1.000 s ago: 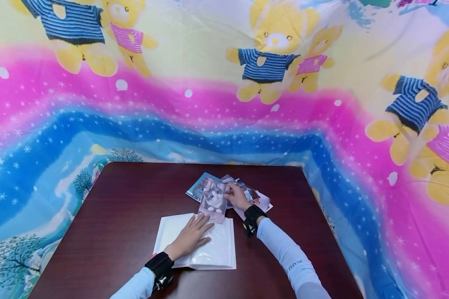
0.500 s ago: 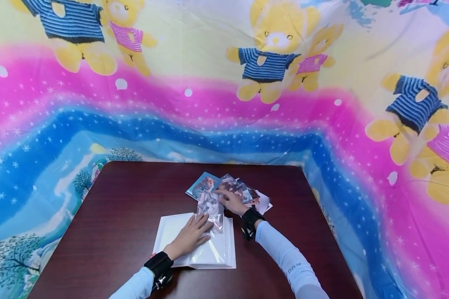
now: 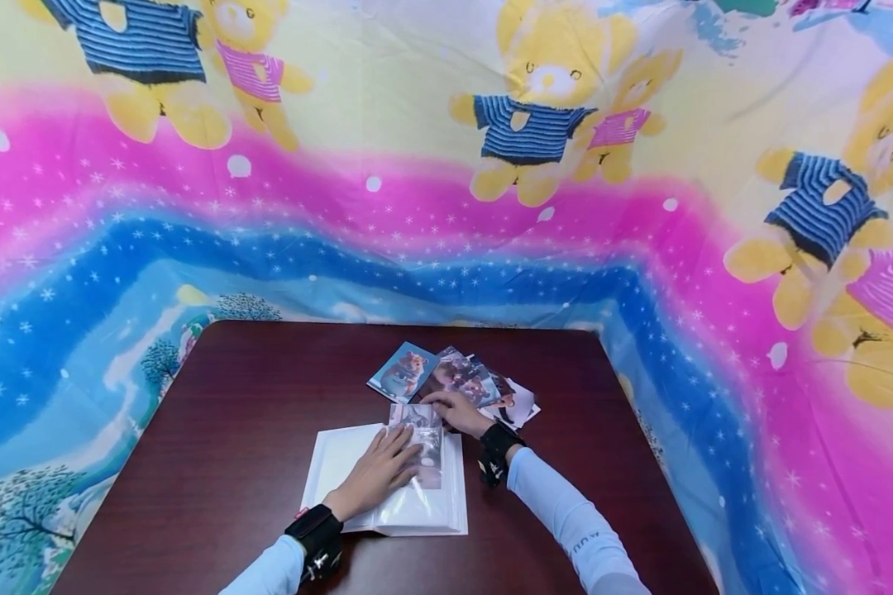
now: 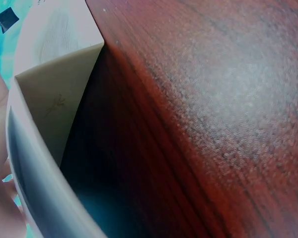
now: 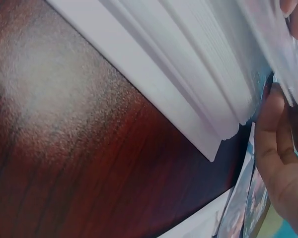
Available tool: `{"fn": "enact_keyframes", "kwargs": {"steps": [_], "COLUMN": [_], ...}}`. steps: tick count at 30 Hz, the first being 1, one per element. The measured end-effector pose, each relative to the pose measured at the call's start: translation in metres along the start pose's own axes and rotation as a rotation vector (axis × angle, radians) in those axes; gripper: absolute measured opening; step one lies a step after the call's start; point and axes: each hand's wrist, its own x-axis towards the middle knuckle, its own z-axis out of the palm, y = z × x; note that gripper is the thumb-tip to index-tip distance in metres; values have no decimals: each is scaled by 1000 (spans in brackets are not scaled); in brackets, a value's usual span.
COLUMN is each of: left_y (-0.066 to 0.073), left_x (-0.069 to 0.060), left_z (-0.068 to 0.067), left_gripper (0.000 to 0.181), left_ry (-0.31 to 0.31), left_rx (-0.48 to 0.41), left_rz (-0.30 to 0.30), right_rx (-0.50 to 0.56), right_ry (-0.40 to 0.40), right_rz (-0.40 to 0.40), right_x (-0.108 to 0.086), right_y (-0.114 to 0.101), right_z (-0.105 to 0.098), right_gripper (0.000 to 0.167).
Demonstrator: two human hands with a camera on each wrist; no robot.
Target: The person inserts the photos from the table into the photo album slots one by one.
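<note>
The album lies open on the table in front of you. Your left hand rests across it, fingers over the right-hand page. One photo sits partly in that page's clear sleeve, its far end sticking out past the album's far edge; your right hand is at that end's right side. Behind the album lie a left card, middle cards to its right, and, farthest right, overlapping cards. The backdrop hangs behind the table.
</note>
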Motion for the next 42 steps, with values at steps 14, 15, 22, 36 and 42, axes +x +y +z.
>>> {"fn": "enact_keyframes", "kwargs": {"steps": [14, 15, 22, 36, 42], "left_y": [-2, -2, 0, 2, 6], "left_x": [0, 0, 0, -2, 0], "left_z": [7, 7, 8, 7, -1], "left_gripper": [40, 40, 40, 39, 38], "left_ry": [66, 74, 114, 137, 201], "left_rx": [24, 30, 21, 25, -56], "left_rz": [13, 17, 37, 29, -53], "right_rx": [118, 118, 103, 72, 146], "right_ry": [-148, -152, -178, -167, -166], "right_rz": [104, 110, 110, 86, 67], "right_x": [-8, -7, -7, -16, -22], "right_y": [1, 2, 4, -9, -18], "right_z": [1, 1, 3, 4, -1], "right_gripper": [33, 34, 37, 32, 34]}}
